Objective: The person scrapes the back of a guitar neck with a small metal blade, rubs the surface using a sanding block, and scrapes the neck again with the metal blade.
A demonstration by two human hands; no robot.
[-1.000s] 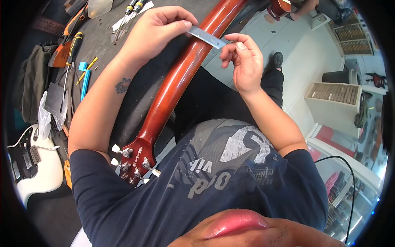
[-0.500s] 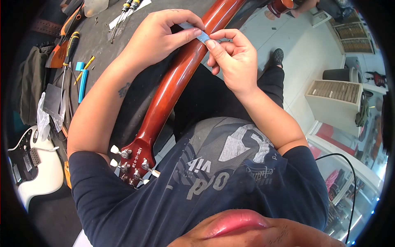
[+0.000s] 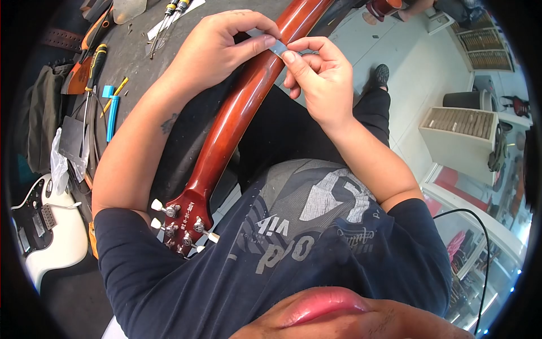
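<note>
A guitar neck [image 3: 240,107] with a glossy red-brown back runs diagonally in front of me, its headstock [image 3: 189,217] with pale tuner buttons near my shirt. Across the upper part of the neck lies a small blue-grey strip [image 3: 278,48], perhaps abrasive paper. My left hand [image 3: 234,42] is closed, pinching the strip's left end between thumb and fingers. At the other end, my right hand [image 3: 319,70] pinches it between thumb and index finger, the other fingers curled. Much of the strip is hidden by my fingers.
On the dark bench at left lie screwdrivers [image 3: 169,22], a blue plastic tool [image 3: 112,116], a yellow pencil [image 3: 116,96] and a white guitar body [image 3: 62,237]. A white cabinet [image 3: 457,138] stands at right, near a glass display case [image 3: 480,248].
Both hands keep hold of the strip on the neck. It now shows less between my fingers; my right hand has shifted very slightly upward.
</note>
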